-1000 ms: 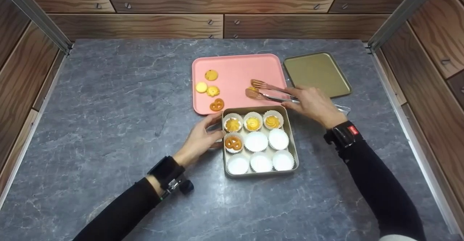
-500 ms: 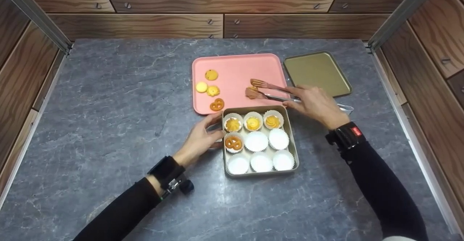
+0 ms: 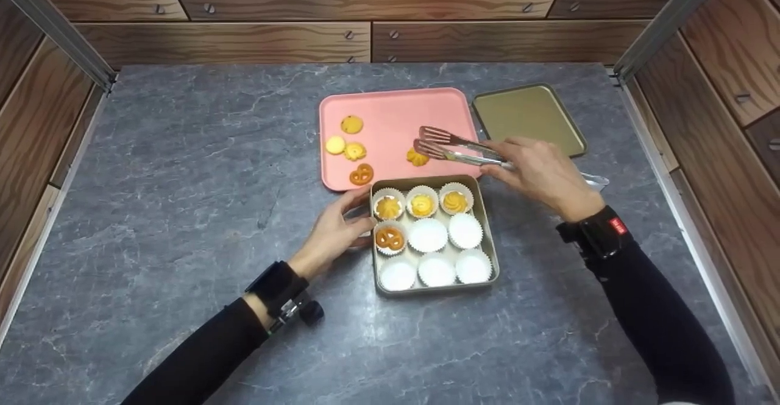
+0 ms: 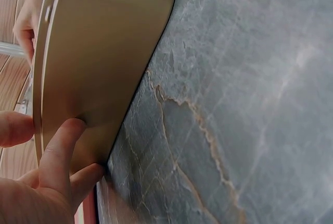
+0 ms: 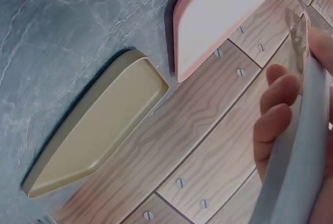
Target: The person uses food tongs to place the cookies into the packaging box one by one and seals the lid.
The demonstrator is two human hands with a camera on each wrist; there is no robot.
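My right hand [image 3: 542, 173] grips a pair of tongs [image 3: 461, 158] with brown slotted heads, which stand apart over the pink tray [image 3: 396, 109]. Just under the heads, a yellow flower-shaped cookie [image 3: 417, 157] lies on the tray. Metal tong handles [image 5: 299, 156] run through the curled fingers in the right wrist view. My left hand [image 3: 334, 231] rests against the left side of a square tin [image 3: 436, 289]; in the left wrist view, fingertips press its outer wall [image 4: 104, 67]. Cookies sit in the tin's back row of paper cups, with a pretzel [image 3: 390, 239] in the middle-left cup.
At the tray's left lie a spotted round cookie [image 3: 351, 124], a pale round cookie [image 3: 335, 144], a flower cookie [image 3: 354, 151] and a pretzel [image 3: 361, 174]. The gold lid [image 3: 530, 119] lies right of the tray. Wood-patterned walls [image 3: 244, 42] enclose the table.
The tongs have come up and slightly right off the flower cookie at the tray's right, so more of it shows. My left hand stays against the tin. The head view has shifted slightly.
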